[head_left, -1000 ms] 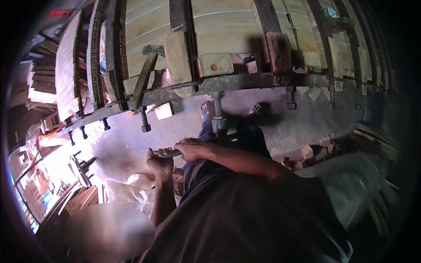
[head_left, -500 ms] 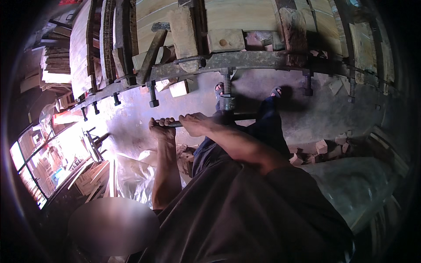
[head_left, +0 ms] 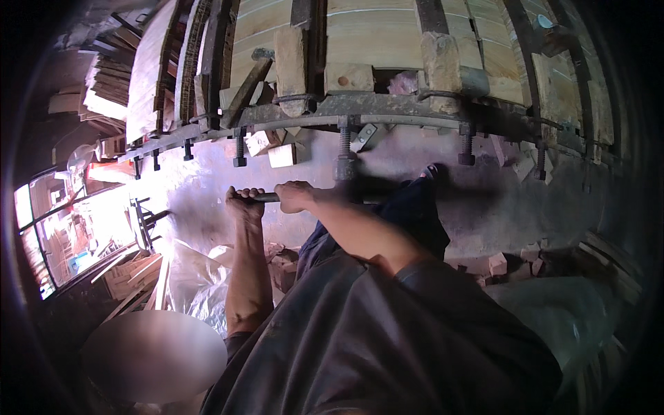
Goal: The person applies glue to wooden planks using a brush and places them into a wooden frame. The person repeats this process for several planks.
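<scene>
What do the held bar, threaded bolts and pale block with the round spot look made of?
Bar: probably metal, dark and dull, uniformly slim. Threaded bolts: likely steel, dark, with visible threads. Pale block: wood, apparently unfinished, with a knot-like spot.

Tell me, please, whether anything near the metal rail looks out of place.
Perhaps: pale wooden blocks lie loose at differing angles on the floor below the metal rail, looking scattered rather than stacked.

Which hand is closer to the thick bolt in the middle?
The right hand. It grips the dark bar, left of and below the thick bolt in the picture. The left hand grips the bar farther left.
</scene>
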